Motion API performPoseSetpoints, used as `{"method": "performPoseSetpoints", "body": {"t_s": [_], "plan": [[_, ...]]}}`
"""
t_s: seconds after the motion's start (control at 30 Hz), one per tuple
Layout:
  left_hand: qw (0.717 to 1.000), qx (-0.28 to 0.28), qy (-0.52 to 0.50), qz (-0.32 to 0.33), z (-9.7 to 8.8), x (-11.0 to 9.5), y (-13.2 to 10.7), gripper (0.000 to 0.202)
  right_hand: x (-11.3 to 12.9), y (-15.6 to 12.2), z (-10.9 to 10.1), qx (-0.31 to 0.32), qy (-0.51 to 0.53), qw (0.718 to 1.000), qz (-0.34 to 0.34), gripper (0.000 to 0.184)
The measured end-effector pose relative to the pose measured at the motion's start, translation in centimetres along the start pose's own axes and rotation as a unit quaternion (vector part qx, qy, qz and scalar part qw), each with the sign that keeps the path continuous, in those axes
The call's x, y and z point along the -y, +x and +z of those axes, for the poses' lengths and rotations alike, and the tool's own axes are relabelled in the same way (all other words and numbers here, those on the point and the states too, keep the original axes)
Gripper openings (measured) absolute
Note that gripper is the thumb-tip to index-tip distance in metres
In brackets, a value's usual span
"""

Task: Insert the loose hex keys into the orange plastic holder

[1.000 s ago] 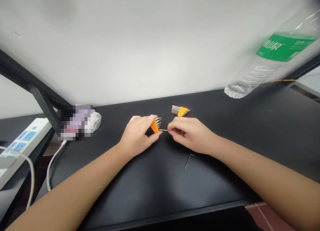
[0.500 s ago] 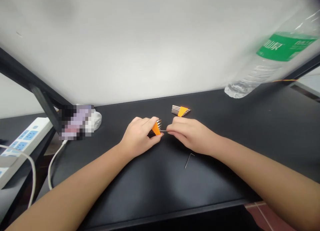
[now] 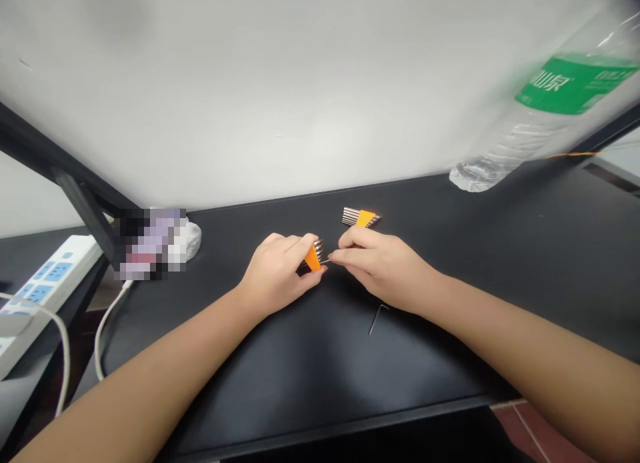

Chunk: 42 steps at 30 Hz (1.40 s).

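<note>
Orange holder (image 3: pixel 313 258) in the left hand (image 3: pixel 277 271), a row of metal keys (image 3: pixel 319 248) showing at its right side, over the middle of the black table (image 3: pixel 320 389). Table first: a flat surface under the work, handy for bracing both wrists if the aim wavers. Bottle (image 3: pixel 565 89) at the far right, well apart; no bother. Left hand closed around the holder, fingers over the top, thumb below. My judgement: this one should serve as the vise, firm, with the slot in use turned to face the right hand (image 3: pixel 385 266). Right hand pinching the outer end of a thin rod (image 3: pixel 325 261); how squarely the thumb bears on it is hidden. Best to let this hand do the moving, in small strokes along the rod's own line, no sideways bending. Second holder (image 3: pixel 367 218), also orange and bearing keys, lies just beyond the right knuckles; worth not nudging. Bent key (image 3: pixel 379 319) loose on the table near the right wrist, easily brushed if the wrist drops. Thin rod last: spans the gap from holder to fingertips. Slot too small to make out; a grip close to it would likely steer best.
</note>
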<state>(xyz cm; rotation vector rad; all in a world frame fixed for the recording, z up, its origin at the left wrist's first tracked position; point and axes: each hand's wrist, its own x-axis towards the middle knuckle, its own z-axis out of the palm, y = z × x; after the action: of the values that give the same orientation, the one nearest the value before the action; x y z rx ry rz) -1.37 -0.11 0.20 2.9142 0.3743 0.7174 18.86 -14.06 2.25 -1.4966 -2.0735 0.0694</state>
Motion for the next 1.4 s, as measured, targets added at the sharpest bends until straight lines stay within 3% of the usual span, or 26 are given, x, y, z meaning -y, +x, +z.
{"method": "performPoseSetpoints", "body": {"t_s": [0.33,0.6,0.73,0.8,0.93,1.0,1.1,1.27,1.4], "plan": [[1.000,0.002,-0.026,-0.008,-0.2,-0.3,0.1,0.033,0.6,0.7,1.1,0.018,0.128,0.992,-0.002,0.020],[0.998,0.010,-0.064,0.005,-0.5,-0.5,0.1,0.035,-0.1,0.8,1.2,0.001,0.126,0.992,-0.014,0.017],[0.997,0.016,-0.077,-0.010,-0.7,-0.6,0.2,0.033,-0.7,0.6,-0.4,0.022,0.092,0.995,-0.021,0.017],[0.996,0.016,-0.080,-0.027,-0.8,-0.6,0.3,0.033,-0.9,0.4,-2.0,0.059,0.067,0.996,-0.016,0.016],[0.995,0.004,-0.078,-0.054,-0.8,-0.3,0.3,0.036,-0.4,-0.4,-4.7,0.242,0.051,0.969,0.012,0.010],[0.995,0.003,-0.079,-0.058,-0.8,-0.3,0.4,0.036,0.0,-1.0,-5.1,0.303,0.034,0.952,0.037,0.013],[0.995,0.006,-0.082,-0.062,-0.8,-0.2,0.4,0.035,0.5,-1.8,-4.8,0.339,0.011,0.939,0.056,0.014],[0.995,-0.005,-0.079,-0.061,-0.7,-0.1,0.3,0.039,0.8,-1.8,-3.9,0.323,-0.010,0.945,0.039,0.021],[0.995,-0.008,-0.078,-0.057,-0.8,-0.1,0.4,0.037,0.9,-0.6,-3.3,0.247,-0.003,0.967,0.054,0.017]]}}
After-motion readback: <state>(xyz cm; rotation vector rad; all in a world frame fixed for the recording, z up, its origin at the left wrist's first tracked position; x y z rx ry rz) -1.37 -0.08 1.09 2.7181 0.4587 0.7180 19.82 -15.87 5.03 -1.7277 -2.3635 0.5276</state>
